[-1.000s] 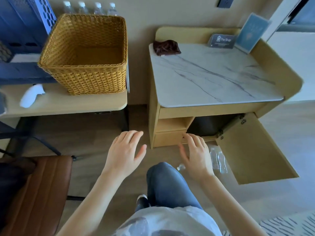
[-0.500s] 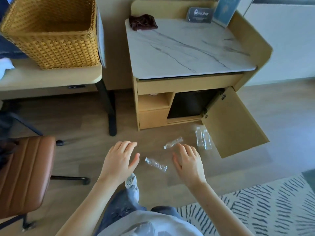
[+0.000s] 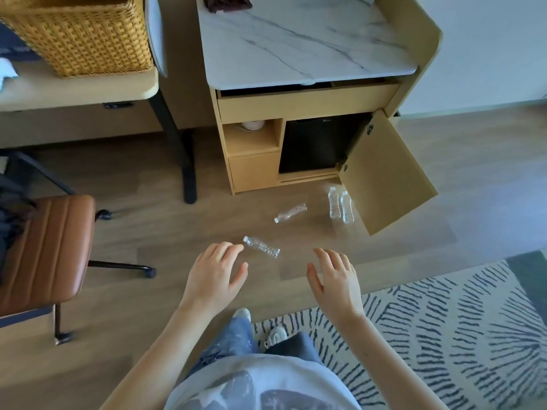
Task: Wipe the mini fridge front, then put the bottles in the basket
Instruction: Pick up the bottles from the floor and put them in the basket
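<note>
Several clear plastic bottles lie on the wood floor: one (image 3: 261,247) just beyond my left hand's fingertips, one (image 3: 290,213) farther off, and a pair (image 3: 340,205) side by side by the open cabinet door (image 3: 384,176). The black mini fridge front (image 3: 313,143) shows inside the cabinet. A woven basket (image 3: 80,37) stands on the desk at the upper left. A dark brown cloth (image 3: 226,2) lies on the marble top. My left hand (image 3: 216,276) and my right hand (image 3: 336,281) hover above the floor, fingers spread, holding nothing.
A brown leather chair (image 3: 41,250) with wheeled legs stands at the left. The desk's black leg (image 3: 180,149) stands beside the cabinet. A striped rug (image 3: 444,329) covers the floor at the lower right. My legs and shoes are below my hands.
The view has pulled back from the cabinet, so more floor, the rug and the bottles have come into sight. Both hands stay spread and empty, now lower in the view.
</note>
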The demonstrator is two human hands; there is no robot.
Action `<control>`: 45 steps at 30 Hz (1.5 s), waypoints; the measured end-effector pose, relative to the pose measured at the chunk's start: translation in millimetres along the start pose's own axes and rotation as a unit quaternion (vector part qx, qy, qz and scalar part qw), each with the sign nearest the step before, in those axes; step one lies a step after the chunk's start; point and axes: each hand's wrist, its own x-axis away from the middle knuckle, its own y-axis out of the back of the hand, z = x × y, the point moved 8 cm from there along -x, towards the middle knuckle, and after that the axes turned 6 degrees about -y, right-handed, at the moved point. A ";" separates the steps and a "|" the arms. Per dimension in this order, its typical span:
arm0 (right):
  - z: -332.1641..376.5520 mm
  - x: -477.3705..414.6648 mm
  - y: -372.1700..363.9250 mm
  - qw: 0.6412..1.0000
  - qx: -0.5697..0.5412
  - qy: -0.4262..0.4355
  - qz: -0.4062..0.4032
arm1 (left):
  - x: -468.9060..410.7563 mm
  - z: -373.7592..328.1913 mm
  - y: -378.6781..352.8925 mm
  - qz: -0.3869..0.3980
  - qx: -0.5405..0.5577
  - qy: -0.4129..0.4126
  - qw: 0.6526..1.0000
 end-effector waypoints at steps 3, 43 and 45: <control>4.5 12.9 -6.3 1.000 0.002 -0.008 0.007 | 12.8 5.3 -7.1 0.023 -0.008 -0.007 1.000; -188.1 -168.9 77.5 0.984 -0.018 0.157 0.077 | -119.3 -159.7 -74.7 -0.096 0.001 0.203 0.974; -196.0 -181.5 79.7 0.981 -0.027 0.170 0.089 | -121.7 -176.2 -76.4 -0.098 -0.002 0.220 0.970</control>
